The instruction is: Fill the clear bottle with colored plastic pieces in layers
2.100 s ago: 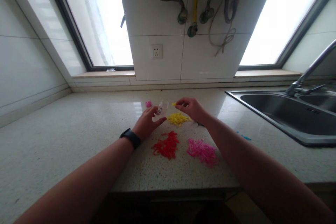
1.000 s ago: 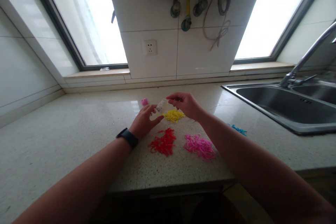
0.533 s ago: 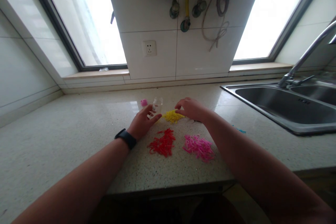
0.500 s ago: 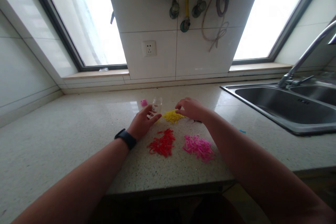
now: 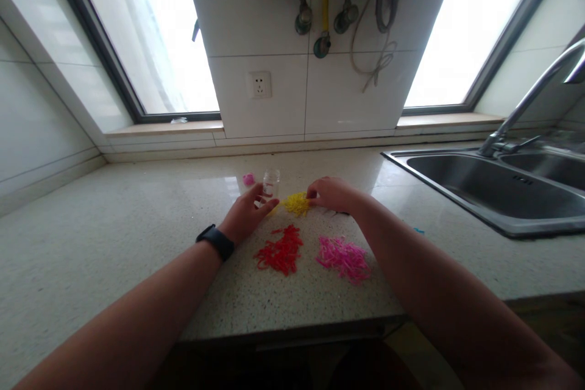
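My left hand (image 5: 250,207) is wrapped round a small clear jar (image 5: 271,180), which stands upright with its open mouth up. A pile of thin yellow strands (image 5: 296,203) lies just right of the jar. At that pile's right edge, my right hand (image 5: 329,194) has its fingertips closed together on some of the yellow strands; exactly how many cannot be seen. Nearer to me lie a pile of red strands (image 5: 280,250) and a pile of pink strands (image 5: 343,258). Behind my left fingers sits a small pink cap-like piece (image 5: 248,179).
A few blue strands (image 5: 419,231) show beyond my right forearm, which hides part of them. Something dark (image 5: 342,213) lies partly under my right wrist. The steel sink (image 5: 457,201) with its faucet (image 5: 491,145) is at the right. A tiled wall bounds the counter (image 5: 150,213) behind.
My right hand went from holding a yellow bit to the jar's mouth, then back down to the yellow pile, where its fingers closed. The jar, tilted earlier, is now upright.
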A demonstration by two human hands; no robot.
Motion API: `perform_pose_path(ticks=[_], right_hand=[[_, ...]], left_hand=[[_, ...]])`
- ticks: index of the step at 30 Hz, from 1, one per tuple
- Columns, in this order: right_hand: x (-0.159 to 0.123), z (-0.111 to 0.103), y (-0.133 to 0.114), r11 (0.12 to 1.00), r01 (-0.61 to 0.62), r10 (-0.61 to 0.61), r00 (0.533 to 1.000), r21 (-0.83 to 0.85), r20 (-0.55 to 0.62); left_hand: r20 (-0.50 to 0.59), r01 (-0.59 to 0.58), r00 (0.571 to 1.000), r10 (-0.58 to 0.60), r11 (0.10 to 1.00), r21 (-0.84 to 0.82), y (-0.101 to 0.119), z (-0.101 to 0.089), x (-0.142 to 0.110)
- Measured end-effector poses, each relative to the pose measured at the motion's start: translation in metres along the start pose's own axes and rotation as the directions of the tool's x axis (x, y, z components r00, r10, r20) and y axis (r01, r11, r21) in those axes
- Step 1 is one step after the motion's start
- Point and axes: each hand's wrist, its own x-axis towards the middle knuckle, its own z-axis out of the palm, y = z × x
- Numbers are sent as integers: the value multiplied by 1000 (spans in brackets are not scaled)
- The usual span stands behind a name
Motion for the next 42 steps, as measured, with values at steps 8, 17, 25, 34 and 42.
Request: perform_pose_path(ticks=[8,17,25,34,42], right_hand=[[1,-6,0,957,-11,52,990,291,-133],[7,-14,-20,676,165,222,884,718,-412],[15,-12,-54,350,277,359,843,895,-401],[15,-4,-67,333,297,325,854,895,-405],[14,0,-62,410,255,310,864,876,-397]], left_hand=[[-2,-9,1000,9,1000,29,2,0,-1],[-17,-57,998,59,991,124,4,0,-2],[-12,-113,993,119,969,219,8,1,-3],[-13,-109,993,115,967,229,9,1,-3],[-12,-85,996,89,976,200,8,1,-2]])
